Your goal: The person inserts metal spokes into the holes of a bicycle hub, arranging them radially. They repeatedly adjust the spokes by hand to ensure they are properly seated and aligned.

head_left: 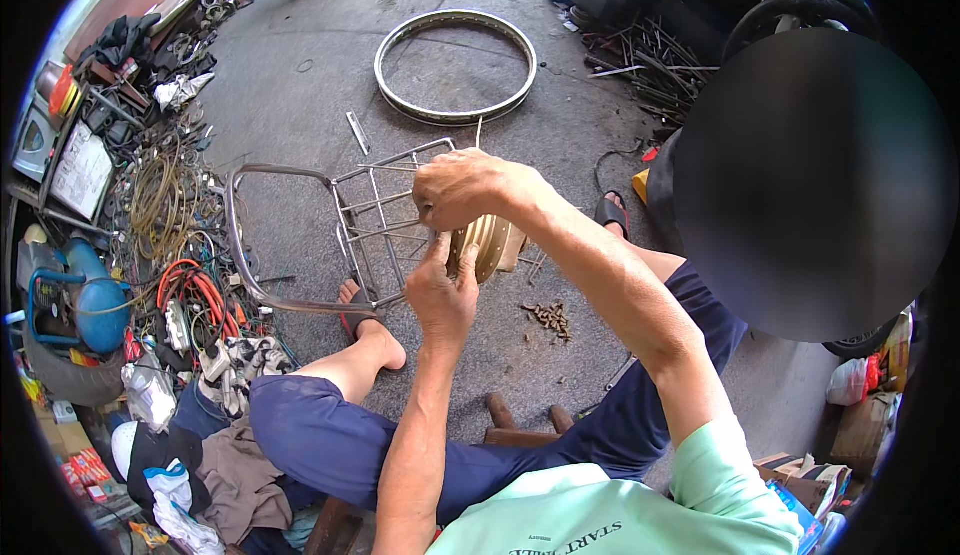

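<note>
My left hand (441, 300) grips a gold-coloured wheel hub (487, 245) with a ribbed barrel and holed flange, its thumb and fingers against the near side. Just above, my right hand (458, 190) is closed at the hub's upper edge, its fingertips turned down and partly hidden. From behind that hand a thin pale spoke (479, 133) sticks up; where it is gripped cannot be seen. A silver wheel rim (456, 113) lies flat on the floor beyond my hands. Left of the hub stands a bent metal-tube rack (375, 205).
Several small brass-coloured fittings (547, 321) lie heaped between my legs. Tangled cables (165, 195) and a blue tank (100, 295) crowd the left. Metal rods (650, 65) pile up at far right. A wooden stool (520, 437) is under me. A dark round blur covers the right.
</note>
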Demonstrator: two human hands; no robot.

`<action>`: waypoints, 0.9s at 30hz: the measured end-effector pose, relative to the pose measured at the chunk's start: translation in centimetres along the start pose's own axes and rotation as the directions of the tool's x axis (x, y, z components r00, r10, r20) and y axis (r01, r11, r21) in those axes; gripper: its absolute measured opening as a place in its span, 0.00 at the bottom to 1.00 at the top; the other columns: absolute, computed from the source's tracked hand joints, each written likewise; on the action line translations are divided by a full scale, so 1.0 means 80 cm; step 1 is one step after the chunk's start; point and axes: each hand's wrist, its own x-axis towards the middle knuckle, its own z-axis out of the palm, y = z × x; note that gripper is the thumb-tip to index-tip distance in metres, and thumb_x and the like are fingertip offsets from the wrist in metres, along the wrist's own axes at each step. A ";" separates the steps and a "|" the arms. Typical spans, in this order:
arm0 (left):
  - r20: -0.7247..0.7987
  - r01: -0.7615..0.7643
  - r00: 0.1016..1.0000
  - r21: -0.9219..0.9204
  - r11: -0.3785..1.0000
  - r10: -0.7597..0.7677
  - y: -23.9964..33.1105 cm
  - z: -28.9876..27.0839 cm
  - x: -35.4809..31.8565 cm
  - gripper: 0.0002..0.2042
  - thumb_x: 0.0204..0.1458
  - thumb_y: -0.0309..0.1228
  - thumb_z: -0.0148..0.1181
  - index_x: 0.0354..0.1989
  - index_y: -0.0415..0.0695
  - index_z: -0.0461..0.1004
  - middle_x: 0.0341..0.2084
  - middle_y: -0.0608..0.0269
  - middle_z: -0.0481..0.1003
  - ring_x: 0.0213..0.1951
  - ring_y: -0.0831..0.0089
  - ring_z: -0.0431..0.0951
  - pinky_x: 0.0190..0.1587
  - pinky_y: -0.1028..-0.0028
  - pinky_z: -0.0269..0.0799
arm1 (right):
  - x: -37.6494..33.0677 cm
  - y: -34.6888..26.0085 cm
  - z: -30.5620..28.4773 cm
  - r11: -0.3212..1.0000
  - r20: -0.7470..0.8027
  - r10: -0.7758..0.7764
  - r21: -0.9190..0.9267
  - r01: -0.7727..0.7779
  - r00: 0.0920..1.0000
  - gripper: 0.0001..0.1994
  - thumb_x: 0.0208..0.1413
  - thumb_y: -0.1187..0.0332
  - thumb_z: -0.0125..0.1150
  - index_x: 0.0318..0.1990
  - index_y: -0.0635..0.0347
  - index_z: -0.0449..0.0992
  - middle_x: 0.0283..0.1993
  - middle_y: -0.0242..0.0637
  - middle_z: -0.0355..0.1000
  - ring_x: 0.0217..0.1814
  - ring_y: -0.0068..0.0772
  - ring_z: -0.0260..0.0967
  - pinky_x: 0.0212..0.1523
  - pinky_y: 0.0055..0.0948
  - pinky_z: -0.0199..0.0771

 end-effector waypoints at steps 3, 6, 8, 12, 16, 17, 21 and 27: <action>0.001 0.007 1.000 -0.005 1.000 -0.007 0.005 -0.002 0.001 0.19 0.56 0.28 0.63 0.56 0.36 0.75 0.36 0.43 0.80 0.35 0.52 0.84 0.37 0.62 0.78 | 0.001 0.008 0.001 0.999 0.014 -0.003 0.054 0.002 1.000 0.08 0.43 0.70 0.67 0.34 0.58 0.85 0.33 0.46 0.80 0.39 0.45 0.80 0.40 0.42 0.79; -0.028 0.010 1.000 -0.041 0.999 -0.011 0.001 0.002 0.000 0.19 0.56 0.28 0.63 0.55 0.35 0.75 0.35 0.44 0.81 0.35 0.53 0.84 0.37 0.63 0.78 | 0.012 0.008 0.013 0.988 -0.189 -0.074 0.118 0.098 0.979 0.08 0.40 0.72 0.65 0.31 0.61 0.84 0.32 0.48 0.80 0.38 0.48 0.80 0.37 0.42 0.79; -0.009 0.029 1.000 -0.034 0.999 -0.029 0.001 0.003 0.001 0.19 0.56 0.28 0.63 0.55 0.34 0.74 0.35 0.44 0.81 0.35 0.53 0.84 0.38 0.63 0.78 | 0.024 0.003 0.017 0.986 -0.248 -0.053 0.142 0.091 0.967 0.08 0.39 0.74 0.64 0.31 0.63 0.83 0.32 0.50 0.79 0.38 0.51 0.80 0.37 0.44 0.79; -0.027 0.045 0.999 -0.033 0.998 -0.046 0.003 0.005 0.000 0.19 0.56 0.29 0.63 0.55 0.35 0.75 0.34 0.44 0.81 0.35 0.52 0.84 0.38 0.63 0.78 | 0.028 0.009 0.026 0.994 -0.429 0.020 0.109 0.030 0.903 0.06 0.40 0.71 0.67 0.27 0.61 0.83 0.27 0.46 0.79 0.31 0.48 0.80 0.35 0.42 0.79; 0.024 0.138 0.990 -0.030 0.990 -0.137 0.010 0.006 0.002 0.18 0.54 0.29 0.64 0.54 0.39 0.77 0.34 0.46 0.82 0.35 0.53 0.85 0.36 0.62 0.78 | 0.029 0.036 0.045 0.983 -0.711 0.180 0.145 -0.109 0.680 0.10 0.49 0.64 0.69 0.35 0.61 0.82 0.33 0.49 0.78 0.38 0.48 0.79 0.41 0.42 0.79; 0.011 0.131 0.991 -0.027 0.991 -0.131 0.010 0.005 0.002 0.18 0.54 0.29 0.64 0.54 0.39 0.76 0.34 0.46 0.82 0.34 0.54 0.85 0.36 0.62 0.78 | 0.032 0.040 0.042 0.974 -0.781 0.221 0.146 -0.173 0.584 0.12 0.54 0.62 0.67 0.37 0.62 0.81 0.37 0.49 0.78 0.42 0.48 0.78 0.44 0.42 0.78; 0.016 0.141 0.990 -0.014 0.990 -0.140 0.012 -0.003 0.006 0.20 0.55 0.27 0.64 0.56 0.38 0.74 0.36 0.46 0.82 0.38 0.55 0.85 0.41 0.63 0.79 | -0.014 0.078 0.033 0.756 -0.760 0.597 0.640 0.138 0.257 0.09 0.55 0.65 0.65 0.35 0.63 0.81 0.31 0.45 0.79 0.33 0.40 0.79 0.35 0.39 0.77; 0.118 0.280 0.960 -0.326 0.903 -0.255 0.022 -0.003 0.018 0.22 0.59 0.32 0.62 0.60 0.36 0.71 0.43 0.50 0.81 0.48 0.63 0.81 0.52 0.65 0.75 | -0.115 0.212 0.236 0.169 -0.223 0.947 0.958 0.233 0.231 0.11 0.60 0.63 0.63 0.33 0.63 0.81 0.25 0.31 0.74 0.22 0.22 0.69 0.24 0.26 0.69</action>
